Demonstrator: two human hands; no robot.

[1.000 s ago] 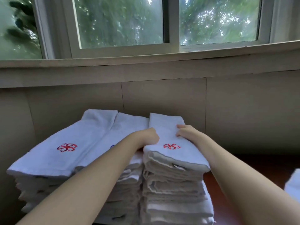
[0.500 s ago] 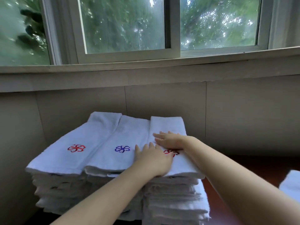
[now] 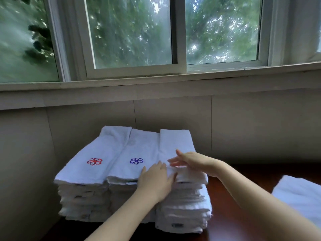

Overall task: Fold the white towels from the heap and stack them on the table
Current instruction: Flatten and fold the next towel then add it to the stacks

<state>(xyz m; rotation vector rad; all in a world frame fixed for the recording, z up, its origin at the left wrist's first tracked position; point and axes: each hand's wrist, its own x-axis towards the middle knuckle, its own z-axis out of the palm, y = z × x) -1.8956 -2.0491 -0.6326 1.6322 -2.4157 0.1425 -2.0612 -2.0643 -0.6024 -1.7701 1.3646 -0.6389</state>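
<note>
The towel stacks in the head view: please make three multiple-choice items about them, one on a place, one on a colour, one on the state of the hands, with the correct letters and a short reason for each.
1. Where does the separate white cloth lie?
A. on the windowsill
B. on the table, right of the stacks
C. on top of the left stack

2. What colour is the emblem on the middle stack?
A. blue
B. green
C. yellow

3. How are the hands?
A. both closed into fists
B. both open, fingers extended
C. each gripping a raised towel

Answers:
1 B: the separate white cloth lies on the table at the right edge.
2 A: the middle stack bears a blue emblem; the left stack bears a red one.
3 B: the left hand and the right hand are spread flat over the right stack.
</note>
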